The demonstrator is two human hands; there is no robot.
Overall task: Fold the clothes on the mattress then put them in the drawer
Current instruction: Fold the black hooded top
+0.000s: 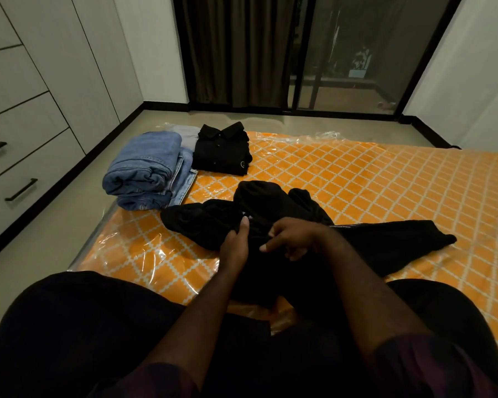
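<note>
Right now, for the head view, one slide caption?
Crumpled black garment held by left hand and right hand on orange mattress; folded jeans and black shirt lie beyond.

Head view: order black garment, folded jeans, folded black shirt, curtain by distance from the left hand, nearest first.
1. Black garment: in the grip of the left hand.
2. Folded jeans: ahead, to the left.
3. Folded black shirt: farther, beside the jeans.
4. Curtain: far wall.

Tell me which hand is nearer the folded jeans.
Left. The left hand grips the black garment, nearer the camera and right of the folded jeans. The right hand holds the same garment farther right, beyond the left hand.
</note>
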